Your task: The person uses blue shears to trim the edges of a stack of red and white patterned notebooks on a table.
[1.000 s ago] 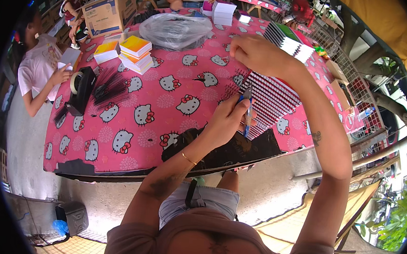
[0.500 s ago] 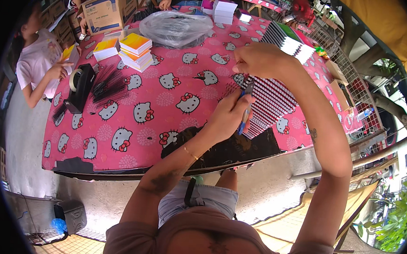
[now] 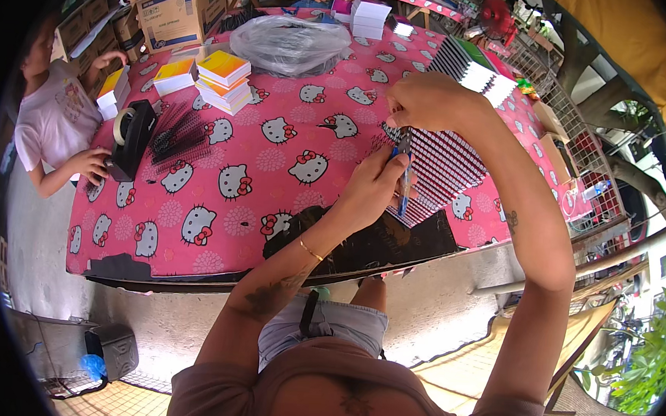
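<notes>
My left hand (image 3: 372, 186) is closed round a pair of pliers (image 3: 403, 203) with blue handles, the jaws pointing away from me. They stand over the near left side of a fanned stack of wire-bound notebooks (image 3: 453, 168). My right hand (image 3: 435, 101) is bent over the stack's far left corner, just beyond the plier jaws. Its fingers are curled together; what they pinch, if anything, is hidden. Loose black binding wires (image 3: 178, 139) lie in a heap to the left, beside a black tape dispenser (image 3: 133, 141).
Orange-covered pads (image 3: 222, 83) and a plastic-wrapped bundle (image 3: 288, 47) lie on the pink patterned table (image 3: 266, 177). More spiral-bound books (image 3: 475, 68) lie at the far right. A person (image 3: 60, 115) stands at the left edge; another sits across. A carton (image 3: 181, 17) stands behind.
The pliers have turned more upright in my left hand. My right hand has barely shifted. The person on the left has let go of the pads and now has a hand by the tape dispenser.
</notes>
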Available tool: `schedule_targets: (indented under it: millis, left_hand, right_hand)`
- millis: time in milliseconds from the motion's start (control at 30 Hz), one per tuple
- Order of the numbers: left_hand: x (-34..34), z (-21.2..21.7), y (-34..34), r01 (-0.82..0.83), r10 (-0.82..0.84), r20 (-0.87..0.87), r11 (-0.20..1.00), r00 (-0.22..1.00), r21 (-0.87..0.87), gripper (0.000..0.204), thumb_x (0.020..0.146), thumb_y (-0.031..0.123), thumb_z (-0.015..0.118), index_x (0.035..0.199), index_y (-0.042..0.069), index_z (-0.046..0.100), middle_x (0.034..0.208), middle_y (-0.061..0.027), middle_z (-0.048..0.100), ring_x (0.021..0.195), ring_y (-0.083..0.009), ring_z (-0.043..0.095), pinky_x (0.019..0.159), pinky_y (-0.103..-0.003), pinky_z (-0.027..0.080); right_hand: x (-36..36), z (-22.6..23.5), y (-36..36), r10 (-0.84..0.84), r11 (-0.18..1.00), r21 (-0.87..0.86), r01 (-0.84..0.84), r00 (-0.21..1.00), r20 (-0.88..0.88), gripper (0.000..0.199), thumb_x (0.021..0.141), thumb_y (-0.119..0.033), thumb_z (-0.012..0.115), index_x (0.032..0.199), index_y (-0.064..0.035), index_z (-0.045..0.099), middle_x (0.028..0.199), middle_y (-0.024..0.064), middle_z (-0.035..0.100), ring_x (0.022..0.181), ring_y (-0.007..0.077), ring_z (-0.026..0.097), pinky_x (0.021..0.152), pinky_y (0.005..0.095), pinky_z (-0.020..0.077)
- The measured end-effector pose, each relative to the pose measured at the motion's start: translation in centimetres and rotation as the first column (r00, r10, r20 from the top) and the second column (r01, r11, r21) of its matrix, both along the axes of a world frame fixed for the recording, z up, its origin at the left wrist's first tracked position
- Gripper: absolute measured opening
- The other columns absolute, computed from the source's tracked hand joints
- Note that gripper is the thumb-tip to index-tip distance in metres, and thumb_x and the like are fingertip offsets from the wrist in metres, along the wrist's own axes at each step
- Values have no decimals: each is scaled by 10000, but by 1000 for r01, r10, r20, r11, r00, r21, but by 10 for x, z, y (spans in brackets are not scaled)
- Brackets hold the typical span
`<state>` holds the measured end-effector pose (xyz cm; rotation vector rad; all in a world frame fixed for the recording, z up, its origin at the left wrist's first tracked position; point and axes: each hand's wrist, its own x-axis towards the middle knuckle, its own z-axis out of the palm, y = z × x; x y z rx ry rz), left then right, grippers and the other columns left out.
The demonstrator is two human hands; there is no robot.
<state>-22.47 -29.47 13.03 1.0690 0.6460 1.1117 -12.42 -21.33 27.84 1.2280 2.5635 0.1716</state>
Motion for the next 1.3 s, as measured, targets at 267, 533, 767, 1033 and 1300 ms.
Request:
schedule_targets:
  millis: [267, 533, 767, 1033, 1300]
  left_hand:
    - [-1, -3, 6, 6, 1, -75, 996, 997, 89, 360, 991, 303, 440, 1141, -23, 474, 848, -117, 633, 672, -207, 678, 528, -294, 555]
    - [4, -16, -6, 5, -5, 23, 1000, 1000, -5, 362, 994, 292, 433, 1169, -23, 471, 873, -120, 625, 704, -211, 674, 559, -297, 560]
    - [1, -14, 6, 17, -14, -49, 998, 999, 66, 349, 995, 283, 429, 1169, -15, 480, 864, -118, 624, 711, -210, 673, 558, -303, 561]
    - [2, -22, -8, -6, 7, 28, 999, 1000, -45, 349, 991, 286, 439, 1160, -15, 486, 864, -118, 631, 675, -210, 680, 535, -299, 554]
    - [-1, -18, 5, 14, -8, -95, 998, 995, 68, 368, 991, 309, 433, 1130, -28, 485, 868, -120, 634, 677, -216, 685, 514, -295, 556]
  right_hand:
    - [-2, 1, -1, -4, 1000, -13, 4, 1000, 19, 279, 827, -321, 658, 884, -48, 654, 810, 116, 634, 842, 303, 615, 731, 419, 461]
    - [-3, -12, 5, 2, 998, 58, 1, 999, -54, 232, 851, -284, 609, 849, -56, 655, 768, 130, 644, 844, 323, 621, 745, 436, 462]
    - [-4, -13, 3, 32, 998, 48, -33, 999, 29, 248, 819, -291, 649, 825, -43, 663, 785, 157, 662, 822, 346, 634, 760, 447, 471]
    - [-12, -26, 8, 28, 995, 99, -31, 999, 31, 254, 823, -283, 643, 835, -30, 667, 813, 154, 670, 824, 344, 645, 770, 471, 481]
    - [-7, -30, 8, 104, 992, 66, -112, 988, 112, 245, 783, -254, 658, 811, -12, 684, 825, 160, 686, 809, 318, 672, 684, 455, 515]
